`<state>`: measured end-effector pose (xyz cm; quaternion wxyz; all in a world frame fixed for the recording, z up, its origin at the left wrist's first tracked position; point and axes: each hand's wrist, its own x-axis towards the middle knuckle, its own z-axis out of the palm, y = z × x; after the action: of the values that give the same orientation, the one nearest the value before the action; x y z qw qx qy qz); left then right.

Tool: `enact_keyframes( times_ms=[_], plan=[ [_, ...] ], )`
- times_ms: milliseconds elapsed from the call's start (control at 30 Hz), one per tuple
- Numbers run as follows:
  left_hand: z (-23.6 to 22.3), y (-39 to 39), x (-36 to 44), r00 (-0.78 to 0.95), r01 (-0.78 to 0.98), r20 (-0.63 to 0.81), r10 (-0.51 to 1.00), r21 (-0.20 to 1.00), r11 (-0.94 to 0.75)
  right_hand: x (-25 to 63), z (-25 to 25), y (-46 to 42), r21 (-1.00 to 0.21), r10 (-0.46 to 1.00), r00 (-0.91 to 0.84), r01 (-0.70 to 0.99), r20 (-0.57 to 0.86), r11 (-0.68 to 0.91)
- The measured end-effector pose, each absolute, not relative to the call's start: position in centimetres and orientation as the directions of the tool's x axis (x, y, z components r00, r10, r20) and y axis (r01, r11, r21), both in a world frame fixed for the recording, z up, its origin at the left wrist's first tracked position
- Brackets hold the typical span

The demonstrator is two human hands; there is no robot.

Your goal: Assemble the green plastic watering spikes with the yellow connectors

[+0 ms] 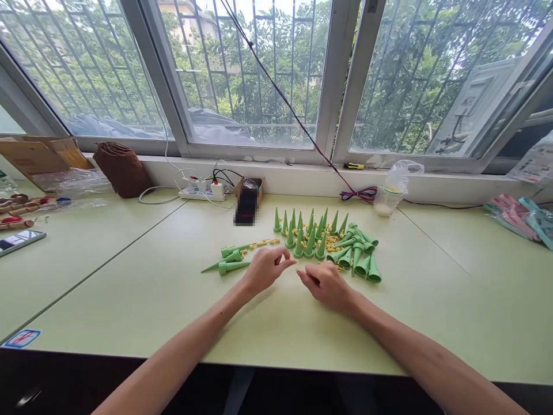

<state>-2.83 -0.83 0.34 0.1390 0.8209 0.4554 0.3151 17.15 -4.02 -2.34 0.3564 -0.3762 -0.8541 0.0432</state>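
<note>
My left hand [266, 270] is above the near middle of the table, its fingers curled and the thumb close to the index finger. Opposite it, a small gap away, my right hand [327, 283] is closed with thumb and fingers together. Anything pinched in either hand is too small or hidden to make out. Just beyond them stand several green plastic cone spikes [308, 246], points up. More green spikes [363, 266] lie in a heap beside my right hand. Left of my left hand lie 3 green spikes [233, 266]. Small yellow pieces [270, 241] are scattered among the spikes.
At the back are a power strip [203, 192], a small box [259, 190], coiled wire [363, 195] and a plastic bag [386, 199]. A brown bag [121, 170] and a phone [19, 242] lie left. Pink and blue items [522, 216] lie far right.
</note>
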Motion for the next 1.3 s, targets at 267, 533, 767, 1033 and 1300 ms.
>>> enact_keyframes(
  times_ms=[267, 533, 767, 1033, 1300],
  plan=[
    [3.2, 2.0, -8.0, 0.281, 0.845, 0.449, 0.849, 0.304, -0.44, 17.0, -2.4, -3.7, -0.413, 0.695, -0.518, 0.563, 0.499, 0.716],
    [3.3, 4.6, -15.4, 0.287, 0.875, 0.089, 0.954, 0.38, -0.299, 16.8, -2.2, -3.8, -0.502, 0.719, -0.505, 0.514, 0.478, 0.695],
    [1.7, 5.0, -14.0, 0.386, 0.805, 0.029, 0.922, 0.477, -0.352, 16.7, -2.0, -3.8, -0.511, 0.726, -0.498, 0.517, 0.474, 0.687],
    [1.9, 4.6, -11.8, 0.486, 0.787, -0.016, 0.874, 0.443, -0.43, 16.7, -2.0, -3.8, -0.533, 0.739, -0.494, 0.513, 0.458, 0.673],
    [1.7, 5.0, -9.6, 0.578, 0.749, -0.047, 0.815, 0.427, -0.507, 16.7, -1.9, -3.8, -0.555, 0.752, -0.49, 0.51, 0.44, 0.657]
  ],
)
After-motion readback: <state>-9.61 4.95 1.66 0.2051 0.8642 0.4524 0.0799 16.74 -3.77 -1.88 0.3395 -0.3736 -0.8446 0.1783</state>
